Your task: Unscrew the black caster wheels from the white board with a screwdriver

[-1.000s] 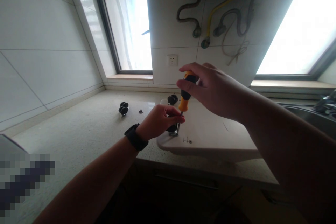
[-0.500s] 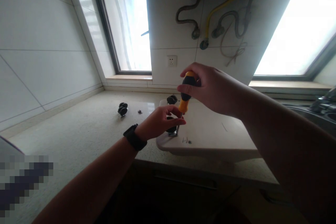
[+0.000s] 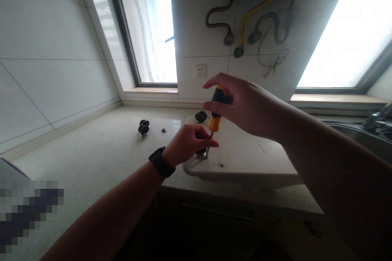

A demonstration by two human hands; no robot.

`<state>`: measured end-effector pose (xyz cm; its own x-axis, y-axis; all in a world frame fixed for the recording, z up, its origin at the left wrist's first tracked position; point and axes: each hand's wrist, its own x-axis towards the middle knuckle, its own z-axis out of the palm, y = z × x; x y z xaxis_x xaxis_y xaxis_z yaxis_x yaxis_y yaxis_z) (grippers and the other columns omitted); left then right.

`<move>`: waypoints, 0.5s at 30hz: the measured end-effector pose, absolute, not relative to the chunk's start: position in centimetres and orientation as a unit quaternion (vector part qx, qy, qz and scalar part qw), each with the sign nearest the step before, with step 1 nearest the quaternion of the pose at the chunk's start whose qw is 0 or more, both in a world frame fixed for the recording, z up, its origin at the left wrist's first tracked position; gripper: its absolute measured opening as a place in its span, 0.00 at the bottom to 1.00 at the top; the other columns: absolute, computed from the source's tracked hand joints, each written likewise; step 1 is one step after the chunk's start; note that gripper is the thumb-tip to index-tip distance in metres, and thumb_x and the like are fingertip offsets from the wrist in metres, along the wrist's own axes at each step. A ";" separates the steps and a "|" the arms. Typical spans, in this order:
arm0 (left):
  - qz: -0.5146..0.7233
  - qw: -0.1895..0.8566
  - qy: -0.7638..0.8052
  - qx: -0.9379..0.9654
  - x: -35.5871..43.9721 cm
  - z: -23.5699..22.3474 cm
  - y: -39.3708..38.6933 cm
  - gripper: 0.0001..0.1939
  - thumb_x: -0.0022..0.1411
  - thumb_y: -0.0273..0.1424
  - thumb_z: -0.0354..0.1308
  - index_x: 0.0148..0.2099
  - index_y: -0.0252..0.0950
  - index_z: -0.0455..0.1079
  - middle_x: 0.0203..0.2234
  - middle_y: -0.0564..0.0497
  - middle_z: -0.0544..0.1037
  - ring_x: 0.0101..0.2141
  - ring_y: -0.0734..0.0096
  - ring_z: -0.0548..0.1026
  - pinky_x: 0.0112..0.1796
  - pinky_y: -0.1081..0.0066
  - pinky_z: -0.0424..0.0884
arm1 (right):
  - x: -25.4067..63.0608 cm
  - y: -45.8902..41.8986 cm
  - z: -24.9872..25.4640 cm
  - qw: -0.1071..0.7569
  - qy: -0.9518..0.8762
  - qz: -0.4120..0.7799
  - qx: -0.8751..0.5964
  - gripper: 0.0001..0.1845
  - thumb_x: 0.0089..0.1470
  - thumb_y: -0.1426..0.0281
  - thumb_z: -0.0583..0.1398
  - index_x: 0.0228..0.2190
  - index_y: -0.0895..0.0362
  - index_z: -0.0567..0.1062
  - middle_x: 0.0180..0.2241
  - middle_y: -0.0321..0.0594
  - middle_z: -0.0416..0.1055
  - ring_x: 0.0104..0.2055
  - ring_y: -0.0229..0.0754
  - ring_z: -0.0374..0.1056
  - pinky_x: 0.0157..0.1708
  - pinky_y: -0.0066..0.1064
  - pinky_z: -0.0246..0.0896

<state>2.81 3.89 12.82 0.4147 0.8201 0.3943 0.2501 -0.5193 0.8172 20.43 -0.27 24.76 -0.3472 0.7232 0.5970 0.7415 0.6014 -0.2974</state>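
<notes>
My right hand (image 3: 240, 102) is closed around the yellow-and-black handle of a screwdriver (image 3: 214, 124), its index finger lifted off the side. The shaft points down at the metal plate of a black caster (image 3: 201, 153), partly hidden behind my left hand (image 3: 188, 142). My left thumb and fingertips pinch the shaft just above that plate. Both casters are on a white panel with rounded corners (image 3: 248, 155); the other caster (image 3: 201, 116) stands at its far left corner. Whether the tip sits in a screw head is too small to tell.
Two loose casters (image 3: 143, 127) and a small pile of screws (image 3: 163, 130) lie on the stone counter (image 3: 116, 151) to the left. A sink (image 3: 352, 132) with a faucet is at the right. Wall socket (image 3: 201, 71) and pipes are behind.
My right hand has shifted its grip around the handle, with the index finger further out. My left hand has moved slightly right, its fingertips now pinching at the shaft.
</notes>
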 end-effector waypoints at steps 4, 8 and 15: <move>0.422 0.338 0.362 0.760 3.0 12.5 3.9 0.22 0.50 0.45 0.74 0.31 0.34 0.68 0.25 0.55 0.73 0.25 0.77 0.67 0.28 0.72 0.65 | 20.6 -0.2 24.8 0.395 -0.804 0.010 -0.445 0.27 0.50 0.61 0.67 0.52 0.54 0.73 0.43 0.45 0.77 0.39 0.47 0.73 0.38 0.43 0.67; 0.404 0.357 0.350 0.766 2.6 12.9 4.1 0.20 0.52 0.44 0.73 0.35 0.34 0.72 0.31 0.52 0.77 0.29 0.74 0.72 0.32 0.71 0.69 | 20.8 -0.2 24.8 0.400 -0.811 0.021 -0.427 0.26 0.50 0.66 0.65 0.52 0.56 0.74 0.43 0.45 0.77 0.41 0.48 0.74 0.42 0.43 0.69; 0.299 0.441 0.261 0.805 1.1 14.2 4.3 0.15 0.65 0.37 0.64 0.51 0.36 0.78 0.51 0.45 0.80 0.47 0.66 0.78 0.49 0.64 0.74 | 20.9 0.3 24.4 0.405 -0.821 0.045 -0.399 0.28 0.47 0.73 0.61 0.52 0.56 0.72 0.48 0.45 0.75 0.46 0.48 0.73 0.42 0.42 0.69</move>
<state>1.13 4.29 14.17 0.6854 0.6836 0.2509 0.1563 -0.4746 0.8662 20.87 0.25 24.39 -0.3530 0.6923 0.6294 0.6188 0.6773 -0.3979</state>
